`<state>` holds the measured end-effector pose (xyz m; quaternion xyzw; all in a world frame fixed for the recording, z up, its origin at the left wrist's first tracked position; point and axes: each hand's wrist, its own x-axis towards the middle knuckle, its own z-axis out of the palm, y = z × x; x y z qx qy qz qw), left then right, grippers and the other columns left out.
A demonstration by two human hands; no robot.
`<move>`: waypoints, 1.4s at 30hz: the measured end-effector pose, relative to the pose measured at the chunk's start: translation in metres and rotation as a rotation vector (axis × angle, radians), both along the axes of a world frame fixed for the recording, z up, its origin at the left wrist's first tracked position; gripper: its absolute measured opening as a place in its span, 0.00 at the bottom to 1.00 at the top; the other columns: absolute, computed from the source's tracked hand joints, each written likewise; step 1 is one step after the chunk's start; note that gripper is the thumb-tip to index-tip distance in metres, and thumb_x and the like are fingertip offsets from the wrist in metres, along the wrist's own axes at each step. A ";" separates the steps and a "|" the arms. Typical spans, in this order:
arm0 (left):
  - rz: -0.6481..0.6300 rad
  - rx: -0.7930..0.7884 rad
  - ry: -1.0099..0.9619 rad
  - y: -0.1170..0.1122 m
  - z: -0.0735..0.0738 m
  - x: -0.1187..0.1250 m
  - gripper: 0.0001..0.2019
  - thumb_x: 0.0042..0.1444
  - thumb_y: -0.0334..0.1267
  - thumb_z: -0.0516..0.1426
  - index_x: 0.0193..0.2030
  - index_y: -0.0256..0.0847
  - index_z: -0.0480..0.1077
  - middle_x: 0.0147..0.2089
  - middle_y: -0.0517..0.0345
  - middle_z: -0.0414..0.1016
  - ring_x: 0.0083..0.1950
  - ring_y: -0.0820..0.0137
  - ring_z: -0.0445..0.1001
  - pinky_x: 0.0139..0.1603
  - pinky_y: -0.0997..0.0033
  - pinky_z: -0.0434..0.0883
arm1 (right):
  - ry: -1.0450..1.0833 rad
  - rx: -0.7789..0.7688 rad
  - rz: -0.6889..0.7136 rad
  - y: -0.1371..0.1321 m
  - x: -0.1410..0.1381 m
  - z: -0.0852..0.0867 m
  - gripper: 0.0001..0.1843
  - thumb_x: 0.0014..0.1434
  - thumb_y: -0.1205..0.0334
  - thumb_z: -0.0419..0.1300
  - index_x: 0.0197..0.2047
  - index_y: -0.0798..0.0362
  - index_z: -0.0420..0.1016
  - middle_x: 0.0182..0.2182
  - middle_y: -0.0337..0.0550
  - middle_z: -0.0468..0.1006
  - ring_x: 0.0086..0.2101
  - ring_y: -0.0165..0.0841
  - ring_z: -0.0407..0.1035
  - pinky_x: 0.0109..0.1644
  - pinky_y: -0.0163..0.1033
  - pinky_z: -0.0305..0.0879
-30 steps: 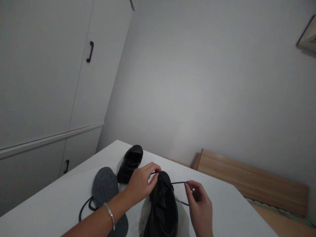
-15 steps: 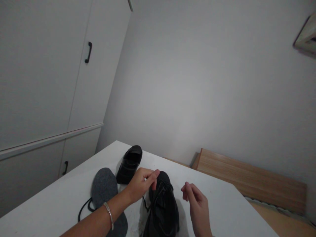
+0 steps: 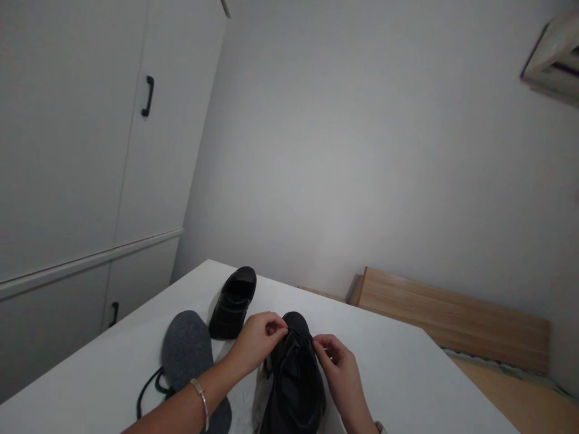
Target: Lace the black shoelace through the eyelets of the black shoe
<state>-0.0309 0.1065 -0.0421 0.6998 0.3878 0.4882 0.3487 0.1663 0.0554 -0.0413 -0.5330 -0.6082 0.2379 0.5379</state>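
Observation:
A black shoe [image 3: 295,386] lies on the white table [image 3: 407,374], toe pointing away from me. My left hand [image 3: 256,340], with a thin bracelet on the wrist, pinches the lace at the shoe's front left. On the shoe's right side my right hand [image 3: 337,364] has its fingertips at the lacing. A second black shoe [image 3: 234,301] sits farther back on the left. A grey insole [image 3: 187,355] lies to the left of the near shoe, with a loose black lace [image 3: 147,392] curling beside it.
White cupboard doors with black handles [image 3: 146,95] stand along the left. A plain grey wall lies beyond the table. A wooden bed frame [image 3: 452,319] runs low at the right, past the table's edge.
A second ago my right hand held the lace stretched out to the right; it let go and has moved in onto the shoe. My left hand stays at the shoe's front.

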 end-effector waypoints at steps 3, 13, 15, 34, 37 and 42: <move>-0.007 0.017 0.003 0.000 -0.002 0.001 0.09 0.51 0.37 0.56 0.32 0.35 0.76 0.30 0.51 0.77 0.33 0.63 0.73 0.34 0.67 0.67 | 0.006 0.011 -0.004 0.000 -0.001 -0.001 0.21 0.53 0.42 0.64 0.31 0.55 0.78 0.28 0.47 0.80 0.29 0.40 0.72 0.31 0.40 0.67; 0.026 0.150 0.038 -0.008 0.008 0.001 0.06 0.53 0.34 0.53 0.32 0.38 0.71 0.32 0.55 0.72 0.33 0.65 0.70 0.35 0.68 0.65 | 0.022 0.105 -0.068 -0.005 -0.008 -0.004 0.19 0.57 0.44 0.59 0.33 0.52 0.75 0.30 0.45 0.78 0.33 0.40 0.71 0.33 0.39 0.66; 0.029 0.132 0.042 -0.008 0.009 -0.001 0.05 0.53 0.35 0.54 0.33 0.38 0.71 0.31 0.55 0.72 0.33 0.65 0.70 0.35 0.69 0.65 | 0.031 0.099 -0.073 -0.004 -0.007 -0.003 0.18 0.57 0.45 0.60 0.33 0.52 0.75 0.31 0.45 0.78 0.34 0.40 0.72 0.33 0.38 0.66; -0.023 0.030 0.060 -0.005 0.009 -0.005 0.05 0.49 0.39 0.56 0.29 0.39 0.68 0.29 0.57 0.70 0.34 0.64 0.69 0.37 0.68 0.64 | 0.044 0.045 -0.047 0.001 0.001 -0.005 0.16 0.52 0.47 0.64 0.31 0.52 0.75 0.28 0.42 0.77 0.29 0.37 0.71 0.29 0.36 0.64; -0.039 0.037 0.060 -0.005 0.010 -0.005 0.05 0.50 0.39 0.55 0.28 0.40 0.68 0.30 0.57 0.70 0.35 0.64 0.69 0.38 0.68 0.65 | 0.055 0.039 -0.027 0.002 0.002 -0.007 0.16 0.52 0.47 0.64 0.29 0.53 0.74 0.26 0.42 0.76 0.29 0.36 0.70 0.29 0.36 0.62; -0.083 -0.005 -0.057 -0.002 0.011 -0.005 0.09 0.55 0.43 0.54 0.31 0.40 0.65 0.31 0.56 0.72 0.36 0.65 0.70 0.38 0.69 0.65 | 0.113 0.072 -0.023 0.002 0.000 -0.007 0.17 0.57 0.45 0.60 0.32 0.51 0.70 0.28 0.41 0.75 0.32 0.37 0.70 0.35 0.38 0.64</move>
